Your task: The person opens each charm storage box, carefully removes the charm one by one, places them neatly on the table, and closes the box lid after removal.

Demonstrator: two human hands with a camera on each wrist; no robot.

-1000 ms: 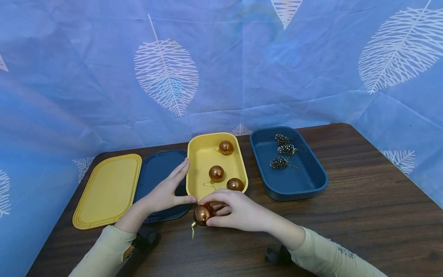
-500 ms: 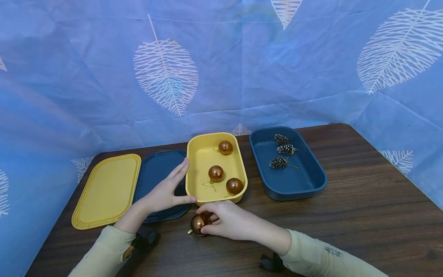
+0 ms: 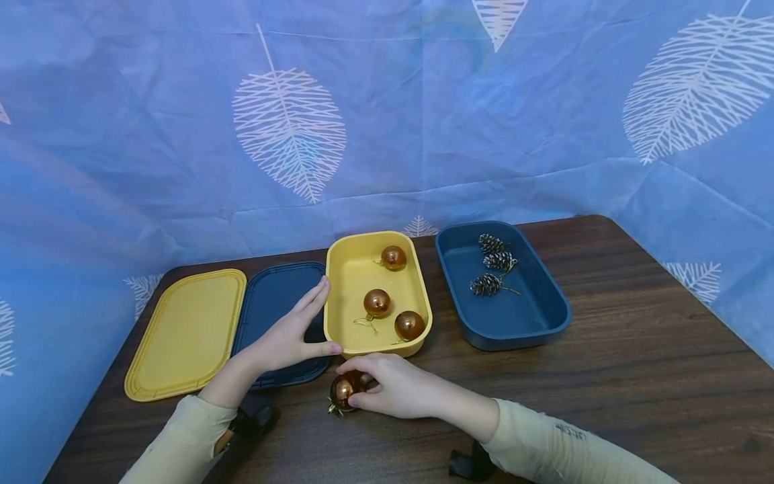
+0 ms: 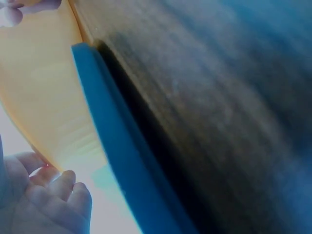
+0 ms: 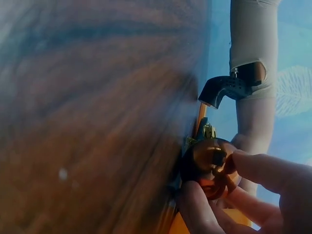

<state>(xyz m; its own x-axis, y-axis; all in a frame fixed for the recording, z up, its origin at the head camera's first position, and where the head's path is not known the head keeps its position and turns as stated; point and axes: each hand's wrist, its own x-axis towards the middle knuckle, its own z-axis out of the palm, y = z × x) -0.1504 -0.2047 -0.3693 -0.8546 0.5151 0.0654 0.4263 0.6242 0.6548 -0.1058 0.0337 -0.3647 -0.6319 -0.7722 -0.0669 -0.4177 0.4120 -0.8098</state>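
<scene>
Tabletop (image 3: 375,447) | right fingers (image 3: 358,364) pinch part-hidden bauble (image 3: 341,392) | left fingers (image 3: 310,304) extended, touching yellow box (image 3: 351,275)

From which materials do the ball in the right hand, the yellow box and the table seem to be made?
The ball looks like glossy coppery plastic, perhaps glass: sharp reflections.
The yellow box: probably matte moulded plastic, evenly coloured, rounded corners.
The table: wood or laminate, low sheen, with grain streaks.

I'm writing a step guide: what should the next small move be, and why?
Perhaps set the brown ball down on the table: the right hand has drawn it slightly farther from the yellow box, and it now looks low, near the table.
</scene>
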